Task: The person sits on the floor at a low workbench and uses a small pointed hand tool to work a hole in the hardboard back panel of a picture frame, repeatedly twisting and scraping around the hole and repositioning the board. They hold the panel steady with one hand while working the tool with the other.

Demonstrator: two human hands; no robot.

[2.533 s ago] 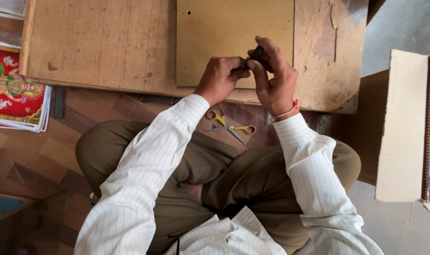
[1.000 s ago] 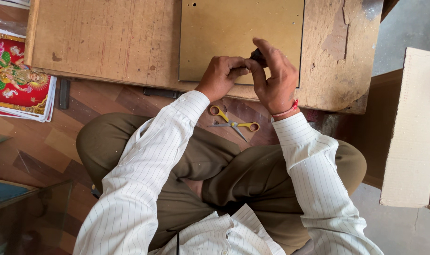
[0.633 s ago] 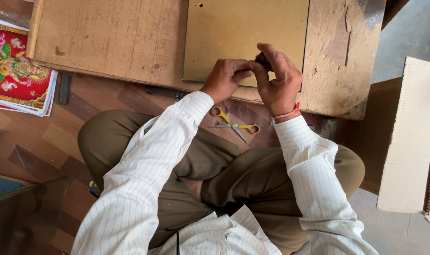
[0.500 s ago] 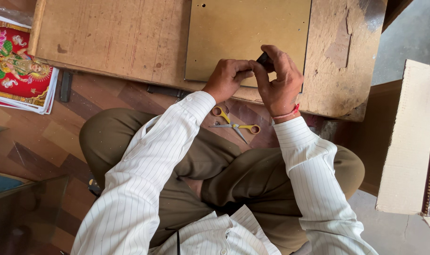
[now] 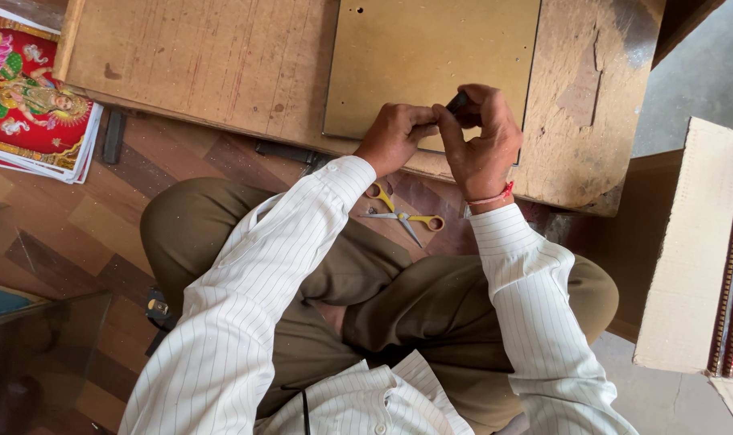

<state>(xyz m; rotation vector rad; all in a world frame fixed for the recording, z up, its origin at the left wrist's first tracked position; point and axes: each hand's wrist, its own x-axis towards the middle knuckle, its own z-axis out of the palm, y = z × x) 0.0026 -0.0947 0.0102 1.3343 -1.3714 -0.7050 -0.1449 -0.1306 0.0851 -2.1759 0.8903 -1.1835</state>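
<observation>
Hands: left (image 5: 394, 137) and right (image 5: 483, 141), with small dark object (image 5: 457, 102), shifted slightly farther over board (image 5: 431, 56); grip unchanged otherwise.

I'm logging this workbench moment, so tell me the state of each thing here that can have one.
Small dark object: pinched between both hands, mostly hidden.
Left hand: closed on the dark object.
Right hand: curled round the dark object.
Yellow-handled scissors: blades open, lying on the floor.
Flat tan fibreboard panel: lying flat on the low wooden table.
Stack of red printed pictures: lying flat, edges fanned.
Cardboard box: open.
</observation>
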